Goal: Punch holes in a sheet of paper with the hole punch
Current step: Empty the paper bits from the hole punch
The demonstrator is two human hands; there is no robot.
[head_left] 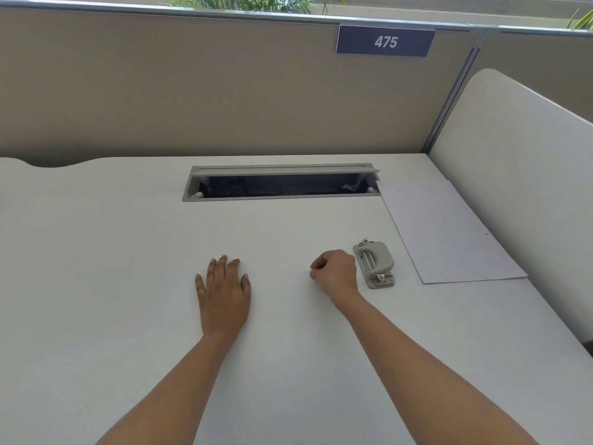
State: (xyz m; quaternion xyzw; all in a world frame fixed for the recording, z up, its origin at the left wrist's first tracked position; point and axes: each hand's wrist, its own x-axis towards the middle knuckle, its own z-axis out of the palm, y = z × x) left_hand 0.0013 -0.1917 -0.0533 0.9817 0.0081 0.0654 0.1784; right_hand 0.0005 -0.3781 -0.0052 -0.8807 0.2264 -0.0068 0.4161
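A small grey hole punch (374, 263) lies flat on a white worktop (128, 252), right of the middle, with its long side running roughly from the near edge towards the far edge. A white sheet of paper (449, 232) lies flat further right, near the punch but apart from it. The sheet is turned at an angle and reaches from beside the cable slot towards the worktop's right edge. Nothing rests on the paper.

The right hand (335, 273) sits just left of the punch, knuckles up, with its fingers curled into a loose fist that holds nothing. Whether it touches the punch's side cannot be told. Its bare forearm runs back to the lower right.

The left hand (223, 290) lies palm down on the bare worktop near the middle, well apart from the punch. Its fingers are straight, slightly spread and relaxed, and it holds nothing. Its forearm runs back to the lower left.

Beyond the hands, a long grey cable slot (282, 184) is set into the worktop near the far edge, its lid raised and its inside dark. A beige partition (192, 91) stands along the far edge and carries a dark blue plate (385, 41) reading 475. A white rounded panel (513, 155) stands along the right edge. Green leaves (256, 1) show above the partition.
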